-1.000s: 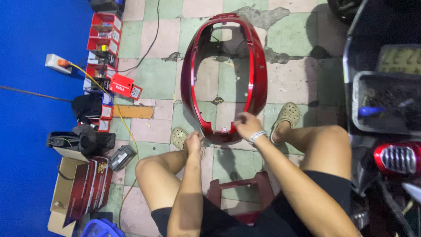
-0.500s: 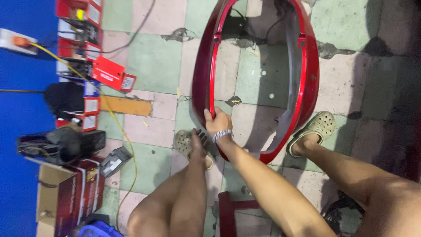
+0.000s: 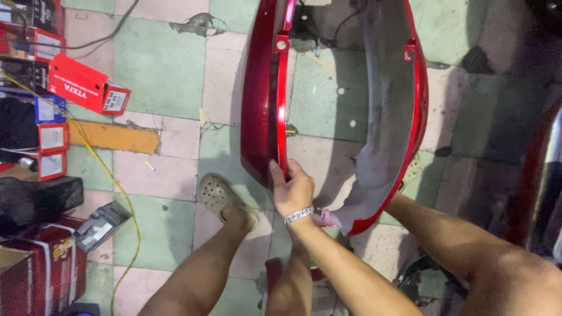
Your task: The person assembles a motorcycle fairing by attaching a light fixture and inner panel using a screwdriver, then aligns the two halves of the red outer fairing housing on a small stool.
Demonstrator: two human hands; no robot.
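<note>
Over the tiled floor (image 3: 158,76), the right hand (image 3: 293,190) grips the glossy red U-shaped fairing (image 3: 263,99); left hand hidden.

Even light, dark right edge, slight blur

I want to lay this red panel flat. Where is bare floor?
Bare tiles lie between the red box and the red panel, above the sandal. The far left is crowded with cartons, small boxes and a yellow cable.
</note>
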